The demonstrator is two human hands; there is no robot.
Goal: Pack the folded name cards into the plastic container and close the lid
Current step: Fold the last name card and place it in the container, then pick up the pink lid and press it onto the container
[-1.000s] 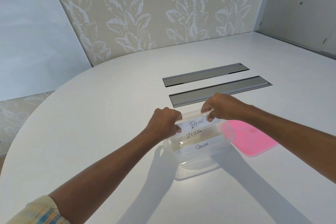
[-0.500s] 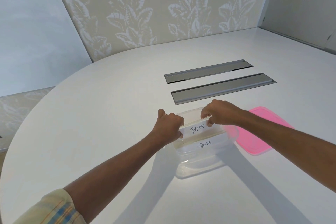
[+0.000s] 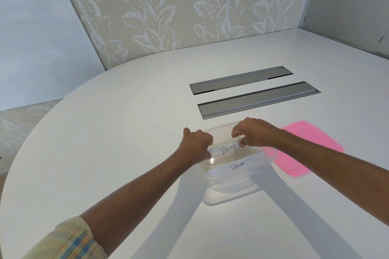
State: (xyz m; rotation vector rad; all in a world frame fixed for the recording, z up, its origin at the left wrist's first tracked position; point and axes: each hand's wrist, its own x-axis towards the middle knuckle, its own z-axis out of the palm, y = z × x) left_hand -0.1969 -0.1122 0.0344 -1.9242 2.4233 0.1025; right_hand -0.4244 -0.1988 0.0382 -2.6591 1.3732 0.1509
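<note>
Near centre on a smooth white table [image 3: 109,143], a clear plastic container [image 3: 231,192] holds a PANDA card [image 3: 236,166]. Over its far half, the left hand [image 3: 196,145] and the right hand [image 3: 255,132] pinch the ends of a folded BEAR card [image 3: 227,150] with curled fingers. A flat pink lid [image 3: 313,149] lies just beside the container at three o'clock, two grey metal slots [image 3: 259,100] lie at twelve, and the tabletop runs wide to its curved edge at nine.

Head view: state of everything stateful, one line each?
plastic container: open, lid off, cards inside.
pink lid: off, flat on the table, right of the container.
BEAR card: pinched at both ends over the container's far half; not released.
PANDA card: inside the container, near side, free.
left hand: pinches the BEAR card's left end.
right hand: pinches its right end.
table flaps: near one shut; far one shows thin gaps.
</note>
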